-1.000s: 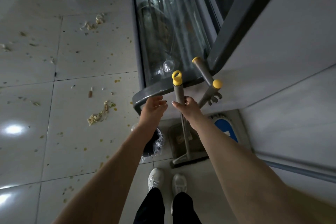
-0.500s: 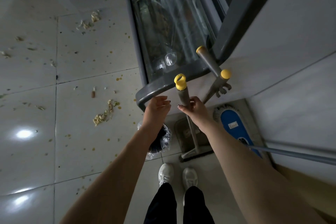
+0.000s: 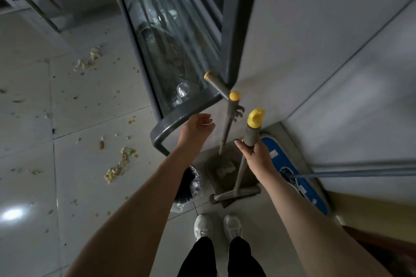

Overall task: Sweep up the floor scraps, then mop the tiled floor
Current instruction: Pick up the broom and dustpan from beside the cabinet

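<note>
No legible text anywhere

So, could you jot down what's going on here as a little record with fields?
Right hand: grips the broom handle near its yellow top
Left hand: open, holding nothing, near the dustpan handle
Mop: blue head on the floor by the wall
Scraps: scattered on the tiled floor, unswept
Bin: lined, beside the dustpan

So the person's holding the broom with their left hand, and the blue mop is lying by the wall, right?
Not quite. The head view shows the right hand gripping the broom. The left hand is open and holds nothing. The blue mop does lie by the wall.
</note>
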The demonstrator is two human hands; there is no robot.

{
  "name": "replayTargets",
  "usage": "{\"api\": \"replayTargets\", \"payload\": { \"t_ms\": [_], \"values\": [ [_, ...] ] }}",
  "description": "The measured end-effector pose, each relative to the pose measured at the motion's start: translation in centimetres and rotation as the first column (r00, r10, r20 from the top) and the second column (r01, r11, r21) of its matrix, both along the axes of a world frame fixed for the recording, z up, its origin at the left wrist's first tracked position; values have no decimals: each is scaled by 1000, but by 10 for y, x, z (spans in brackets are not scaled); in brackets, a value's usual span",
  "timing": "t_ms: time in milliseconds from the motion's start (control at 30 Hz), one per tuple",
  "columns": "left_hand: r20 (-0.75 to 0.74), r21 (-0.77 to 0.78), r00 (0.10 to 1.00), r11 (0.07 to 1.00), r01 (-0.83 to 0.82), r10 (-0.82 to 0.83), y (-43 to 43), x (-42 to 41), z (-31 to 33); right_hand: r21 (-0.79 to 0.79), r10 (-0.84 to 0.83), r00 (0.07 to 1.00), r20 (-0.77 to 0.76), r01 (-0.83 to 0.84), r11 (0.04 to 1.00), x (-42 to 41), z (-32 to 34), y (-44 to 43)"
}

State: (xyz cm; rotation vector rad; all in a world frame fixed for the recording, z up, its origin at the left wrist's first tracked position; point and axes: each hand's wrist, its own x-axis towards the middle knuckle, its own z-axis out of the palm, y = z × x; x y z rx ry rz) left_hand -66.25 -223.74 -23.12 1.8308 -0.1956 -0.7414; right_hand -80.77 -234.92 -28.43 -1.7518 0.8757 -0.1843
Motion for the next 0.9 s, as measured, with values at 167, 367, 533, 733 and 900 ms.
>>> {"api": "replayTargets", "payload": {
  "t_ms": [167, 367, 533, 733, 900],
  "values": [
    [140, 36, 976, 986, 165, -169, -25, -1, 23, -67, -89, 989, 114, 97, 993, -11, 19, -18],
    [307, 135, 906, 956, 261, -290, -43, 8, 30, -36, -130, 952, 278, 146, 989, -5, 41, -31],
    [356, 171, 860, 931, 324, -365, -54, 26, 27, -54, -174, 935, 309, 200, 978, 0, 36, -43],
    [507, 367, 670, 839, 401, -542, -67, 42, 27, -22, -247, 924, 291, 265, 964, -6, 22, -54],
    [597, 480, 520, 791, 379, -611, -62, 45, 32, -54, -263, 927, 269, 287, 956, -9, 19, -58]
  ]
}}
